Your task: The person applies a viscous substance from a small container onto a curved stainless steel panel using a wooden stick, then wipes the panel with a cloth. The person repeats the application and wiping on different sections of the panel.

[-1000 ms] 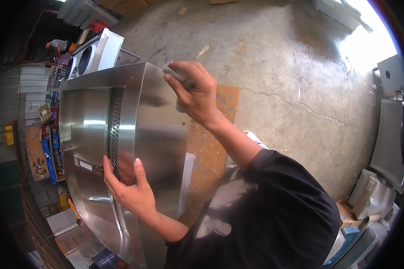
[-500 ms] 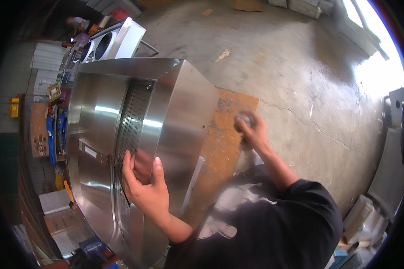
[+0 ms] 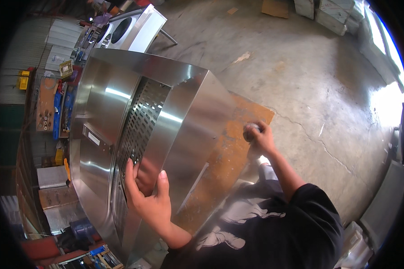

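A large stainless steel housing (image 3: 206,110), shaped like a range hood, lies tilted in front of me. A perforated metal panel (image 3: 143,110) is set into it. My left hand (image 3: 150,204) is at the raised strip beside this panel, thumb and fingers spread apart; its reflection shows in the steel. Contact with the metal is hard to tell. To the right, my right hand (image 3: 264,141) is closed round a small, dark, roundish object (image 3: 250,131), mostly hidden by the fingers. That hand is above a worn orange-brown board (image 3: 238,123), apart from the housing.
Tools and a yellow box (image 3: 24,80) are along the left wall. Behind the housing stands a white unit with round black openings (image 3: 121,30). Cardboard (image 3: 275,8) lies on the concrete floor (image 3: 300,80), and wrapped packages (image 3: 336,15) stand at the far right.
The view has shifted, with the housing and both hands appearing farther right and lower. My left hand keeps its spread at the strip; my right hand still holds the dark object.
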Tool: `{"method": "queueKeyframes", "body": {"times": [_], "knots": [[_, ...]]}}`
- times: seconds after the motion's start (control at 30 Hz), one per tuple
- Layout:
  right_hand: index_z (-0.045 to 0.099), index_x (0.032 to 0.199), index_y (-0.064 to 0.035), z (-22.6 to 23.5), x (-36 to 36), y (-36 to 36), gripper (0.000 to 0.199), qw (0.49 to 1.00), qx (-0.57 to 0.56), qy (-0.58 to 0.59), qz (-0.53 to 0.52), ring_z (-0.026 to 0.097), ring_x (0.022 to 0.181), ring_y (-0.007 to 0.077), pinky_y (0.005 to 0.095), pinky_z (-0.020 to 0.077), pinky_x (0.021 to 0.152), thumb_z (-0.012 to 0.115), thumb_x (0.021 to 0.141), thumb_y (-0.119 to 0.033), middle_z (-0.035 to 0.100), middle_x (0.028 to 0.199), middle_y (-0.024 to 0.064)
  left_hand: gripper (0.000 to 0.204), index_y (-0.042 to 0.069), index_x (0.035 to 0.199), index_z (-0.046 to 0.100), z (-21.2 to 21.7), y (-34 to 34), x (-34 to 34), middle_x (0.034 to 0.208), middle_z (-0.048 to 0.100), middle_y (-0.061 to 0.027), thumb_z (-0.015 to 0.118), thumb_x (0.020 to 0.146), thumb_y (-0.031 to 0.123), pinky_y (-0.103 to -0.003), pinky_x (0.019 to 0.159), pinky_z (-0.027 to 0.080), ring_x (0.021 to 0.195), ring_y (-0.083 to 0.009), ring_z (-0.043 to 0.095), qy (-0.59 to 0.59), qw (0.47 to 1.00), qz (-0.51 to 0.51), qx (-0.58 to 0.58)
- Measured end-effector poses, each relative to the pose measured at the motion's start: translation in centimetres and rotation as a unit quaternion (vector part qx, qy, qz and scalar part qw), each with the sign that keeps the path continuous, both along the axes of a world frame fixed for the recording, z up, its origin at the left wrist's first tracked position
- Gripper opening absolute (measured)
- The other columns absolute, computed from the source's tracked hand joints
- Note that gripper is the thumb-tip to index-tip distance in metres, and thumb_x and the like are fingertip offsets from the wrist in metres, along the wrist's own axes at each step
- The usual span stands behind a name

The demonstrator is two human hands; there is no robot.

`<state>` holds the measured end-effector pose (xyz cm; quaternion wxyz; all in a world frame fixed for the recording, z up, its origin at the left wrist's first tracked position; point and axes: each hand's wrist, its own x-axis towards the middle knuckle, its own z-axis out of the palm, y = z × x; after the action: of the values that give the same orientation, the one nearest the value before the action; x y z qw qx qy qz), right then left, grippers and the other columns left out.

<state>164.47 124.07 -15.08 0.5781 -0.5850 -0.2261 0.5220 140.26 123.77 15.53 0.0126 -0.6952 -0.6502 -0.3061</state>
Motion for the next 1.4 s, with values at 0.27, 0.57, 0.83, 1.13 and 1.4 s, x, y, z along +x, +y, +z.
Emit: {"method": "queueKeyframes", "body": {"times": [0.27,0.57,0.83,1.13,1.4], "knots": [[0.065,0.115,-0.0003,-7.9,0.9,0.1,0.028,0.95,-0.086,0.299,-0.04,0.066,0.084,0.0164,0.0314,0.0537,0.074,0.067,0.098,-0.022,0.068,0.097,0.0064,0.074,0.001,0.142,0.056,-0.3,0.4,-0.3,0.12,0.071,-0.0198,0.081,0.075,0.017,-0.039,0.093,0.053,0.106,-0.0311,0.069,0.029,0.999,-0.007,0.025],[0.066,0.12,-0.0003,-10.5,-1.2,-1.4,0.033,0.957,-0.075,0.273,-0.056,0.065,0.093,0.0163,0.0306,0.0525,0.084,0.069,0.097,-0.024,0.068,0.102,0.006,0.075,0.002,0.142,0.056,-0.6,0.5,-0.4,0.12,0.072,-0.0171,0.082,0.074,0.017,-0.035,0.083,0.053,0.097,-0.0244,0.068,0.031,0.999,-0.008,0.029],[0.069,0.11,0.0042,-9.8,0.4,-0.6,0.035,0.968,-0.123,0.218,-0.024,0.065,0.085,0.0155,0.0304,0.0522,0.077,0.074,0.093,-0.026,0.071,0.096,0.0079,0.067,0.001,0.142,0.057,-0.8,0.4,-0.3,0.12,0.07,-0.0174,0.079,0.079,0.013,-0.03,0.083,0.052,0.097,-0.0201,0.066,-0.029,0.999,0.007,0.014],[0.067,0.111,0.0025,-10.5,-0.4,-1.0,0.033,0.965,-0.118,0.233,-0.039,0.064,0.083,0.0135,0.0283,0.0512,0.074,0.074,0.093,-0.025,0.069,0.096,0.0065,0.061,-0.003,0.141,0.056,-0.9,0.3,-0.4,0.114,0.069,-0.0156,0.073,0.09,0.026,-0.029,0.079,0.049,0.089,-0.0159,0.062,0.005,1.0,0.002,0.006],[0.064,0.116,0.0005,2.0,1.7,-0.2,0.032,0.969,0.017,0.243,-0.049,0.065,0.084,0.0123,0.0278,0.0532,0.073,0.072,0.095,-0.023,0.069,0.097,0.0054,0.058,-0.005,0.14,0.056,-1.2,0.6,-0.2,0.107,0.066,-0.0134,0.07,0.093,0.027,-0.03,0.08,0.05,0.09,-0.018,0.062,0.033,0.999,-0.013,0.038]]}}
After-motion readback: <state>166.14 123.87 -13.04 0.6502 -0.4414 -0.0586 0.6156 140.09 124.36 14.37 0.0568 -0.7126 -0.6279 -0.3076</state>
